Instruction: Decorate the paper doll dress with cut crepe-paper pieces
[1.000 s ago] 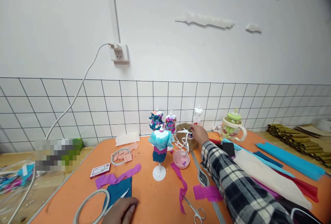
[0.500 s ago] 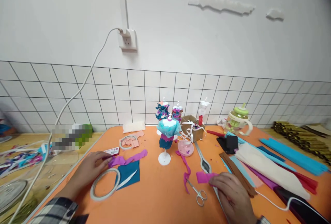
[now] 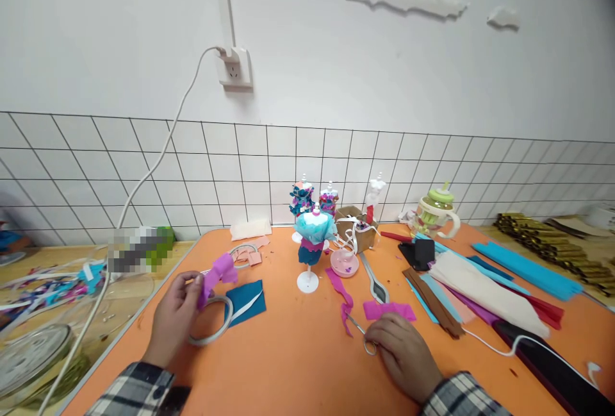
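Note:
My left hand (image 3: 179, 313) is closed on a magenta crepe-paper strip (image 3: 221, 275), lifted above a roll of double-sided tape (image 3: 225, 321) and a dark teal paper square (image 3: 254, 304). On the right, my right hand (image 3: 403, 349) has its fingers at the handles of small scissors (image 3: 369, 345), which lie on the orange table with the blades toward a twisted magenta strip (image 3: 342, 297). Just beyond those fingers lies a flat magenta piece (image 3: 390, 310). In the middle stands a miniature dress form (image 3: 314, 243) with a light-blue ruffle, a magenta waist and a teal skirt.
More small dress forms (image 3: 302, 198) stand behind. A pink dish (image 3: 344, 265), tweezers (image 3: 377, 284) and a cardboard box (image 3: 368, 236) sit right of centre. Folded crepe paper (image 3: 485, 294), a black hot-glue gun (image 3: 538, 358) and a green-lidded cup (image 3: 435, 211) occupy the right side.
My left hand has lifted the magenta strip off the table. My right hand has let go of the flat magenta piece and moved left and nearer to the scissors handles.

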`<state>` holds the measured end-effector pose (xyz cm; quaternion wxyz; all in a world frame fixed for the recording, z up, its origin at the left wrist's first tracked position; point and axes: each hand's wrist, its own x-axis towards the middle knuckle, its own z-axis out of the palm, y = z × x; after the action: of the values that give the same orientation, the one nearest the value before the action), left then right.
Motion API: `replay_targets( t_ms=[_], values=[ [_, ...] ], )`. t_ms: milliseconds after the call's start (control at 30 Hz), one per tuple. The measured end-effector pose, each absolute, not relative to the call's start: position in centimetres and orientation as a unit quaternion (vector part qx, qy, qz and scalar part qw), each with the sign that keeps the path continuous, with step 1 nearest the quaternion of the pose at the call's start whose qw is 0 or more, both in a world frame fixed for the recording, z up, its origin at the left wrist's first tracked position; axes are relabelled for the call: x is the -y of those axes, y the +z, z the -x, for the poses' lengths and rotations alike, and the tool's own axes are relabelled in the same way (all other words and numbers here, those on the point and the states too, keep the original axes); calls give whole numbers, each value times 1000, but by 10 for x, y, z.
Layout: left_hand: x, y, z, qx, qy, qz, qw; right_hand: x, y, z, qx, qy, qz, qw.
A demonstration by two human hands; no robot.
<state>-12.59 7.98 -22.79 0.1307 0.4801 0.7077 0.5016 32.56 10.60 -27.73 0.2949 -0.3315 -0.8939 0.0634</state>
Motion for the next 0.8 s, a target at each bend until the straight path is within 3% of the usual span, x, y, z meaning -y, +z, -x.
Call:
replay_targets(
  t_ms=[133, 200, 300, 500, 800],
  values=[
    [-68, -216, 67, -661, 468, -513, 285, -91, -270, -303, 882, 168, 308, 316],
    [-61, -209, 41, -598, 412, -495, 478, -86, -261, -281, 846, 272, 291, 354],
    [-51, -198, 12, -513, 299, -529, 606, -87, -243, -243, 786, 453, 224, 357],
    [-46, -181, 0, -539, 283, -557, 565, -113, -227, -206, 691, 682, 201, 134],
    [-62, -207, 24, -531, 134, -692, 471, -140, -228, -259, 686, 663, 295, 43]
  ],
)
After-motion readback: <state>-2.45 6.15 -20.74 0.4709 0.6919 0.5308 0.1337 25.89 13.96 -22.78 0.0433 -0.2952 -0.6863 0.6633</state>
